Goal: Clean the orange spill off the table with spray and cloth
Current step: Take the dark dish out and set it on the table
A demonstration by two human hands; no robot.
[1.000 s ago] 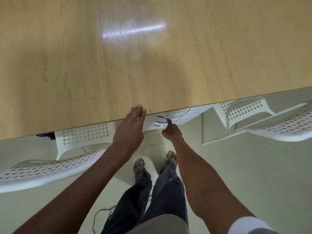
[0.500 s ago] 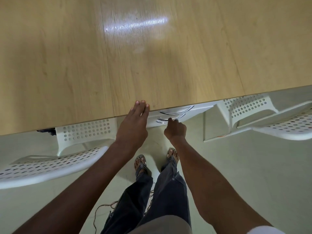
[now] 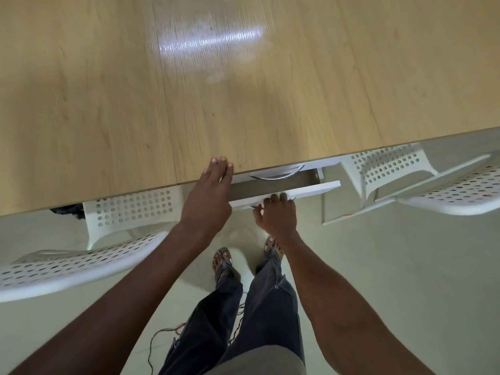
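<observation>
Spill: no orange mark shows on the table (image 3: 108, 90); only a pale glare streak (image 3: 211, 41) lies toward its far side.
Change: a white drawer (image 3: 305, 189) under the near edge, closed a moment ago, now stands pulled partway out.
Right hand (image 3: 276, 215): fingers curled over the drawer front, gripping it.
Left hand (image 3: 209, 193): flat, fingers together, holding nothing, fingertips on the table's near edge.
Meaning: likely hunting for spray and cloth; neither is visible, and what shows of the drawer's inside looks bare.
Room: white perforated chairs (image 3: 130, 212) at both sides, pale floor, thin cable (image 3: 162, 334) by the feet.
</observation>
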